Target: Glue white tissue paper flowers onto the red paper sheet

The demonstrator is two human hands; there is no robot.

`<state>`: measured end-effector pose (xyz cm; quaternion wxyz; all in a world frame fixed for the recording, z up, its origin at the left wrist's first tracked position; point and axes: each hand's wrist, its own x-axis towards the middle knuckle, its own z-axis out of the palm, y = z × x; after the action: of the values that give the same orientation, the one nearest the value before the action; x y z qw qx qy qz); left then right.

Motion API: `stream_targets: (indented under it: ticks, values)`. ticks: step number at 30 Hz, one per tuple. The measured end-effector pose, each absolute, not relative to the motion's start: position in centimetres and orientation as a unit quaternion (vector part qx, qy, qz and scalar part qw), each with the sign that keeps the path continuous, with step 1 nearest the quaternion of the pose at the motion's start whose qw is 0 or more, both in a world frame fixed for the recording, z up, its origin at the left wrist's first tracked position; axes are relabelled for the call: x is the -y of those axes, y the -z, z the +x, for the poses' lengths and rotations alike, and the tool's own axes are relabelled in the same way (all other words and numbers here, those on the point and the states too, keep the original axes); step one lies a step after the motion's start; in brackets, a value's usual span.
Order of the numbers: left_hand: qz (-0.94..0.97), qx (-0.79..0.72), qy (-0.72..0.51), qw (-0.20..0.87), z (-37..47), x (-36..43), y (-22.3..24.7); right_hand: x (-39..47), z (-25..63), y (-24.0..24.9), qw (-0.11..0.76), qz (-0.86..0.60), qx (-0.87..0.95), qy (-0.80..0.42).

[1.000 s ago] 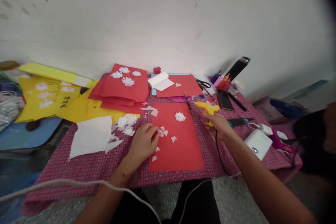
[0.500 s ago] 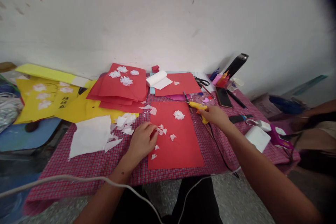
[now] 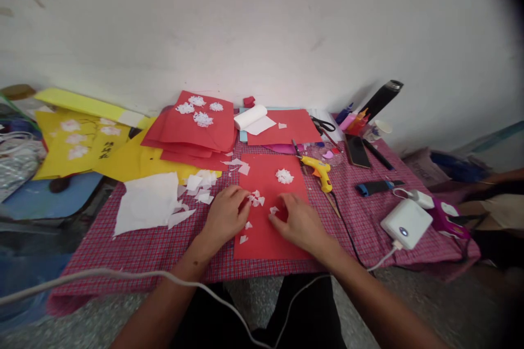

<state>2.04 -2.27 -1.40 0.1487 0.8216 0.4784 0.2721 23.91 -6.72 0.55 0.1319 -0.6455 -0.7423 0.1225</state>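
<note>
My left hand (image 3: 229,212) is at the left edge of a red sheet (image 3: 278,245), its fingers pinched at a small cluster of white paper pieces (image 3: 256,199). On the sheet's right side, my right hand (image 3: 301,221) has its thumb and forefinger apart beside a small white scrap (image 3: 274,210); nothing is between them. A finished-looking white paper flower (image 3: 284,176) sits higher on the sheet. Two more scraps lie below my left fingers. The yellow glue gun (image 3: 319,170) rests on the cloth at the sheet's upper right, untouched.
White paper (image 3: 145,203) and torn scraps lie at left, behind them red sheets (image 3: 172,136) with white flowers. A white roll (image 3: 250,117) is at the back. On the right are a phone (image 3: 357,150), a black bottle (image 3: 381,100) and a power bank (image 3: 406,223). A cable crosses in front.
My right hand has let go of the glue gun and moved left and down over the red sheet. My left hand stays by the cluster. The view has shifted slightly.
</note>
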Motion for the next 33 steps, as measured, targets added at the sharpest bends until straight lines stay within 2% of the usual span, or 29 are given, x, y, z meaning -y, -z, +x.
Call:
stream_targets:
  ticks: [3, 10, 17, 22, 33]
  values:
    - [0.822, -0.480, -0.266, 0.149, 2.0, 2.4, 1.2, 5.9, 23.9, -0.3, 0.124, -0.627, 0.755, -0.146]
    - [0.828, -0.478, -0.249, 0.152, 2.1, 2.4, 1.0, 2.2, 25.4, -0.9, 0.188, -0.566, 0.774, -0.213]
    - [0.830, -0.481, -0.240, 0.153, 2.2, 2.3, 1.3, -1.6, 25.6, -1.7, 0.089, -0.453, 0.868, -0.183]
    - [0.831, -0.482, -0.232, 0.152, 2.2, 2.2, 1.3, -2.7, 25.2, -2.1, 0.044, -0.424, 0.892, -0.147]
    - [0.832, -0.485, -0.221, 0.155, 2.2, 2.2, 1.2, -2.9, 24.7, -1.8, 0.020, -0.399, 0.909, -0.118]
